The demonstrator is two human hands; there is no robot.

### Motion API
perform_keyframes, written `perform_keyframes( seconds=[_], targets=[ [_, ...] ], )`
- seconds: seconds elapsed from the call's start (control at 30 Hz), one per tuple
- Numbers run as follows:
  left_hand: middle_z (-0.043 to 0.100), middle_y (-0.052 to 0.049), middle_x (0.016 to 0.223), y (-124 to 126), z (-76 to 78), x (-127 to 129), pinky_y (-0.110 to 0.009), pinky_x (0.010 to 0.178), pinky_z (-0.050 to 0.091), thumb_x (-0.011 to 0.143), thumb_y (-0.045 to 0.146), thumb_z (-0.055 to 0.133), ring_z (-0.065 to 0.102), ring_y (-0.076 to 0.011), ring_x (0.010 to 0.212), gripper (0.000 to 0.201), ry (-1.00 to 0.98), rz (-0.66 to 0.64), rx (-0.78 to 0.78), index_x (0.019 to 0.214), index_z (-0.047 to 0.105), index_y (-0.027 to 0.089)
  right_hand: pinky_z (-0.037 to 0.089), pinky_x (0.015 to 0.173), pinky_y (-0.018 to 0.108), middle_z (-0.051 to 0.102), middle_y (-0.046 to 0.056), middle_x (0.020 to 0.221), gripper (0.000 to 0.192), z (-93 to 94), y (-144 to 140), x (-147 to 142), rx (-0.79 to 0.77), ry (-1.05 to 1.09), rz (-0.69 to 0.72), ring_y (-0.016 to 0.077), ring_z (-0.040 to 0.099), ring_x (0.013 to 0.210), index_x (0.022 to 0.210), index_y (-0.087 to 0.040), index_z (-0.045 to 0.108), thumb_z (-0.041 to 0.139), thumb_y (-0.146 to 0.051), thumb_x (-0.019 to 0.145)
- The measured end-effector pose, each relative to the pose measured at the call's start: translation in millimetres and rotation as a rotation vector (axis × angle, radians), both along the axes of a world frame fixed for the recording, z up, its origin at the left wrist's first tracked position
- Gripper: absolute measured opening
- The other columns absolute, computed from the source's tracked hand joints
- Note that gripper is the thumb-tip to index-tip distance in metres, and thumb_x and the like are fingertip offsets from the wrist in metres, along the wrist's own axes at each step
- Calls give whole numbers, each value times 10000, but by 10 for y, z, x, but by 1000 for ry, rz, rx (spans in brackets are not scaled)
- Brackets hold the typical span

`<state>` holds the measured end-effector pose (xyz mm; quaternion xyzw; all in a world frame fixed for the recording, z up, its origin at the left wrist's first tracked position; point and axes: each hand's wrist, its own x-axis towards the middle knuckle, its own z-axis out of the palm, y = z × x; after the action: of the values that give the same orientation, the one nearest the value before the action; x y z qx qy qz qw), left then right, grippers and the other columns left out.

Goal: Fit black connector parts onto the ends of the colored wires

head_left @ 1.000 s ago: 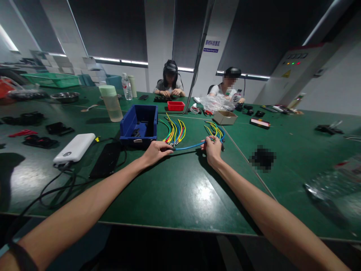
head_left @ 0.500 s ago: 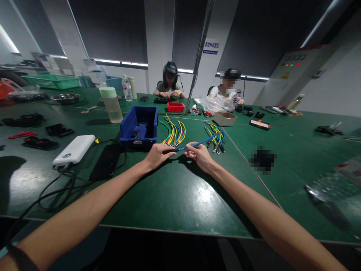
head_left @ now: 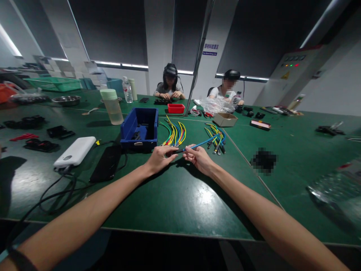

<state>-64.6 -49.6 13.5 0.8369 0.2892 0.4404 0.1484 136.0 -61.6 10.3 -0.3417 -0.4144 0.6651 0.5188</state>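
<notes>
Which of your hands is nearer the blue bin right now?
Left. The left hand pinches the blue wire just in front of the blue bin's near right corner; the right hand holds the same wire farther right, away from it.

A blue-and-white sign (head_left: 211,48) on the pillar carries Chinese characters with a smaller line beneath; both too small to read. A yellow warning triangle (head_left: 283,75) marks the control cabinet (head_left: 293,71).

Two wire bundles (head_left: 174,133) (head_left: 216,134), one blue bin (head_left: 140,128), one red tray (head_left: 176,108), two co-workers (head_left: 170,84) (head_left: 227,90).
</notes>
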Motion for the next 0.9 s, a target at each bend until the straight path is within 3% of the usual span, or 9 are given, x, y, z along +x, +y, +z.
perform_keyframes(
  seconds=[0.9],
  targets=[
    [715, -72, 800, 59, -97, -4, -265, 655, 491, 802, 244, 651, 615, -144, 656, 233, -26, -28, 55, 1013, 711, 164, 556, 673, 246, 719, 53, 787, 301, 6, -91, -82, 42, 15, -13, 145, 692, 702, 786, -172, 588, 802, -328, 642]
  ],
)
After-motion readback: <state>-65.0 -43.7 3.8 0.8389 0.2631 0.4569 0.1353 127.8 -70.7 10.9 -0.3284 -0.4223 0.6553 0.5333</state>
